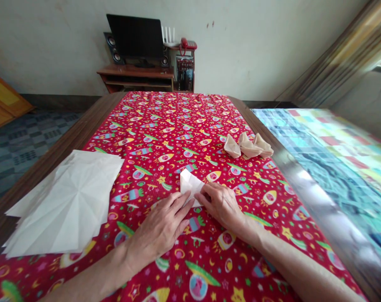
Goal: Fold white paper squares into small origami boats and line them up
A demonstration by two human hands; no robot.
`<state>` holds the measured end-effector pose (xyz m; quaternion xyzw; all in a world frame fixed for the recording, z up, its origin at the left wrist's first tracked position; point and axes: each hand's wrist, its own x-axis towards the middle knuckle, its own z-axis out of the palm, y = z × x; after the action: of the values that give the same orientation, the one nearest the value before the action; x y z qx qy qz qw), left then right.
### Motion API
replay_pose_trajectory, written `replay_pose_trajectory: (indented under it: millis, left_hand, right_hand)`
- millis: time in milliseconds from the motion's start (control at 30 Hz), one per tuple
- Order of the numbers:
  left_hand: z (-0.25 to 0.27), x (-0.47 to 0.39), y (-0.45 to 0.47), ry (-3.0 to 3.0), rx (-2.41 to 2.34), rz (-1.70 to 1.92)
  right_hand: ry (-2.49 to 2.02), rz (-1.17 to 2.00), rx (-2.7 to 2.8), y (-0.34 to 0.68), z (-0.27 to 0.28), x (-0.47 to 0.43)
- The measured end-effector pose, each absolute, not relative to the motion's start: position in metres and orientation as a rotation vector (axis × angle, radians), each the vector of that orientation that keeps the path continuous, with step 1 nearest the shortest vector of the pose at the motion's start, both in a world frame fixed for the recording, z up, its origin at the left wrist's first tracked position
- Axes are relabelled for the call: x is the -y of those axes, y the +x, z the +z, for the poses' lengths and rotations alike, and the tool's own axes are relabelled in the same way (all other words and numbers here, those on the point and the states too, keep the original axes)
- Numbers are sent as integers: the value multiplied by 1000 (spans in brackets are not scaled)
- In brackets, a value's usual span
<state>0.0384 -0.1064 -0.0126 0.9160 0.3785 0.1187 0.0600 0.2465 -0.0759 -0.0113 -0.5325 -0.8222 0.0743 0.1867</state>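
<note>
A small folded piece of white paper lies on the red patterned cloth in front of me, its pointed top facing away. My left hand rests on the paper's lower left, fingers stretched out and lying flat over its edge. At the paper's right side, my right hand is closed, thumb and curled fingers pinching the edge. To the left is a stack of creased white paper sheets, the top one with folds radiating from its middle. Several folded cream paper shapes stand close together at the right.
The red cloth covers most of a brown wooden table. Beyond its far end stand a monitor with speakers, a white router and a red telephone on a desk. A bed with a checkered sheet adjoins the right side.
</note>
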Motion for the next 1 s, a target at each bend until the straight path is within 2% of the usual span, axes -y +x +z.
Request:
replay_pose_trajectory:
  millis: [400,633,700,833,1000]
  left_hand:
    - [-9,110,42,2797,-1202,364]
    - [-9,111,44,2841,-1238,362]
    - [-7,111,44,2823,-1237,337]
    - [-3,111,42,2785,-1209,335]
    - [-2,88,31,2673,-965,508]
  right_hand:
    - [-1495,160,2292,245,-11,75]
    - [-1050,-88,2452,248,-10,91]
    - [-940,-57,2534,249,-9,100]
    - [-1017,38,2576,251,-6,113]
    - [-1043,75,2576,254,-9,113]
